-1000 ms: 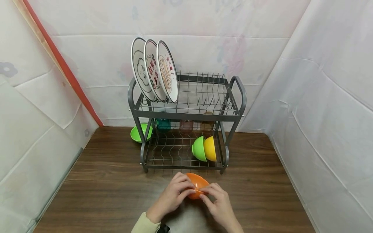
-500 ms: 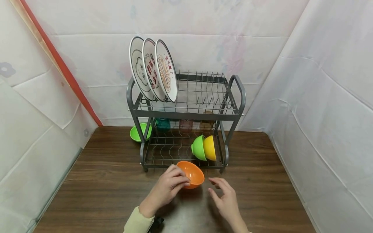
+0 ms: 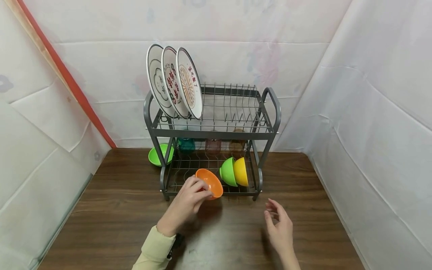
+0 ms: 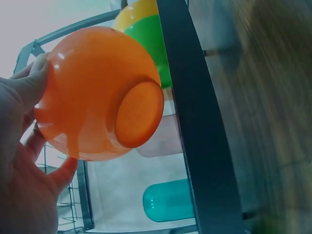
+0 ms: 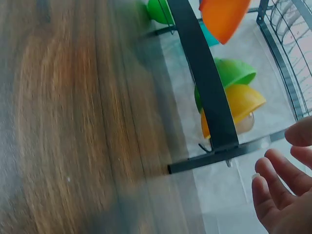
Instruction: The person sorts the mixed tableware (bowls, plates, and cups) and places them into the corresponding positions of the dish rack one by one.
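An orange bowl [image 3: 212, 183] is pinched at its rim by my left hand [image 3: 187, 202], tilted, in front of the lower tier of a dark dish rack [image 3: 212, 134]. The left wrist view shows the bowl's round foot [image 4: 140, 114] turned toward the rack, with thumb and fingers on its rim side. My right hand [image 3: 280, 227] hovers apart over the table at the right, fingers loosely bent and holding nothing. On the lower tier, a green bowl [image 3: 228, 172] and a yellow bowl [image 3: 241, 171] stand on edge, nested together at the right.
Three patterned plates [image 3: 189, 84] lean in the upper tier's left side. Behind the lower tier are a teal cup [image 3: 186, 145], a pinkish cup [image 3: 213, 146] and a brownish cup [image 3: 237, 144]. A green dish [image 3: 156, 155] lies left of the rack on the wooden table [image 3: 111, 210].
The right hand has let go of the orange bowl and moved right. My left hand has carried the bowl forward and slightly left, up to the rack's lower tier.
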Demonstrator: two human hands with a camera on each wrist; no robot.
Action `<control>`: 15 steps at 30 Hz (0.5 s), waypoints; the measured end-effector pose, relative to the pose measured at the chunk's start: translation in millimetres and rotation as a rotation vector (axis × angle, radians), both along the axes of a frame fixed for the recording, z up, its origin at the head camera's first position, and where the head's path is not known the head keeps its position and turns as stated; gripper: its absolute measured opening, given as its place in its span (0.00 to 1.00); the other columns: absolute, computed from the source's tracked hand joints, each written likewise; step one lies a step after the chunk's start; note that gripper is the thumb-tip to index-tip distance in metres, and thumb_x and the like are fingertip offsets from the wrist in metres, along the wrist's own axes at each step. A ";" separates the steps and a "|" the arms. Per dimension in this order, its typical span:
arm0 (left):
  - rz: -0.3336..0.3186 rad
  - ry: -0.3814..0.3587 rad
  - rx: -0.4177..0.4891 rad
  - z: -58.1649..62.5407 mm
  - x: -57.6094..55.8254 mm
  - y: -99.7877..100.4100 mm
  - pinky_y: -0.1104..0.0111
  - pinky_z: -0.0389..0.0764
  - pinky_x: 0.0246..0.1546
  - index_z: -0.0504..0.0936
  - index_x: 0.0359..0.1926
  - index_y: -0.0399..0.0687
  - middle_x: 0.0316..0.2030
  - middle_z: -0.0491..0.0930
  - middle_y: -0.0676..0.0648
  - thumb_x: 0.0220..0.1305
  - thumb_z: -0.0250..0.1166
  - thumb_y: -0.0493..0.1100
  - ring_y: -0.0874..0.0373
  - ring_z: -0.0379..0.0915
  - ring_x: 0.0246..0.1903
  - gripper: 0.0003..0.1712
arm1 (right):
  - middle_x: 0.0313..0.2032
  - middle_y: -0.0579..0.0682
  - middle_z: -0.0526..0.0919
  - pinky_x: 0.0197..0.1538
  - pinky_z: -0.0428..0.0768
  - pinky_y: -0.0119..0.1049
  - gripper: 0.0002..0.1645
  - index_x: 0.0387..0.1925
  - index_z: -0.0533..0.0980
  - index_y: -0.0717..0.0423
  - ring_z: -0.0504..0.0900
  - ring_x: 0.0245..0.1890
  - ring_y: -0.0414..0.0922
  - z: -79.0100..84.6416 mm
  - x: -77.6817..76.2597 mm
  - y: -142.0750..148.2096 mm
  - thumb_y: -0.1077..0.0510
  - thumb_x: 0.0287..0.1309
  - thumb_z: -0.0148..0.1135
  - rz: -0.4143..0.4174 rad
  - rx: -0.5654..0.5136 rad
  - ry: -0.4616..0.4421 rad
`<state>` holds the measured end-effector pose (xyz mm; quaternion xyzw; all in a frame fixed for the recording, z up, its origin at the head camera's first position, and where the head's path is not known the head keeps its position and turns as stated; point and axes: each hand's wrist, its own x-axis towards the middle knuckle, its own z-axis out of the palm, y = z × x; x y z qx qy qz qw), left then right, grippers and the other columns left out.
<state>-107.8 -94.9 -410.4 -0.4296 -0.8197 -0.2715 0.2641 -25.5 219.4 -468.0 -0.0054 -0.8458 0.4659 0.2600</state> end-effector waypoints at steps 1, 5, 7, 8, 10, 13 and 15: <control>0.002 0.009 -0.023 0.2 -2.7 0.4 0.59 0.68 0.54 0.87 0.37 0.51 0.37 0.75 0.53 0.64 0.68 0.37 0.51 0.68 0.45 0.04 | 0.44 0.52 0.84 0.42 0.77 0.22 0.25 0.56 0.76 0.62 0.83 0.42 0.46 -0.2 0.1 2.2 0.75 0.57 0.66 -0.012 -0.003 0.007; 0.011 0.050 -0.095 -1.0 -12.5 2.2 0.57 0.67 0.56 0.86 0.37 0.51 0.36 0.74 0.52 0.61 0.62 0.28 0.49 0.68 0.45 0.14 | 0.44 0.53 0.84 0.43 0.76 0.20 0.26 0.58 0.74 0.63 0.83 0.41 0.48 1.5 0.2 11.9 0.75 0.58 0.64 -0.046 -0.010 0.040; 0.018 0.065 -0.119 -2.1 -16.6 3.5 0.55 0.67 0.57 0.86 0.36 0.50 0.35 0.73 0.51 0.58 0.60 0.25 0.49 0.69 0.45 0.17 | 0.44 0.54 0.84 0.43 0.76 0.20 0.26 0.59 0.73 0.64 0.83 0.40 0.49 3.4 0.4 16.5 0.75 0.59 0.63 -0.053 -0.013 0.053; 0.029 0.069 -0.136 -2.7 -18.5 4.6 0.54 0.67 0.58 0.86 0.35 0.50 0.35 0.72 0.51 0.59 0.61 0.26 0.48 0.69 0.45 0.16 | 0.44 0.55 0.84 0.43 0.75 0.20 0.26 0.59 0.73 0.64 0.83 0.40 0.50 4.3 0.6 18.5 0.75 0.59 0.63 -0.057 -0.013 0.055; 0.051 0.071 -0.168 -4.1 -22.3 7.4 0.50 0.65 0.62 0.86 0.35 0.51 0.34 0.72 0.50 0.60 0.65 0.26 0.48 0.70 0.46 0.14 | 0.45 0.55 0.84 0.42 0.75 0.20 0.26 0.59 0.73 0.64 0.83 0.40 0.48 5.6 1.2 21.5 0.74 0.59 0.63 -0.067 -0.011 0.051; 0.089 0.059 -0.235 -6.8 -29.5 13.5 0.47 0.59 0.66 0.87 0.34 0.53 0.34 0.73 0.49 0.59 0.69 0.27 0.48 0.70 0.48 0.14 | 0.45 0.55 0.85 0.42 0.75 0.20 0.26 0.60 0.73 0.64 0.81 0.40 0.42 6.3 2.8 23.5 0.74 0.60 0.63 -0.092 -0.020 0.030; 0.108 0.061 -0.274 -9.0 -35.4 17.6 0.45 0.56 0.68 0.88 0.35 0.54 0.34 0.74 0.49 0.58 0.69 0.27 0.48 0.70 0.49 0.15 | 0.45 0.55 0.85 0.41 0.75 0.20 0.26 0.60 0.73 0.63 0.81 0.40 0.40 5.7 3.5 23.3 0.74 0.60 0.63 -0.100 -0.035 0.017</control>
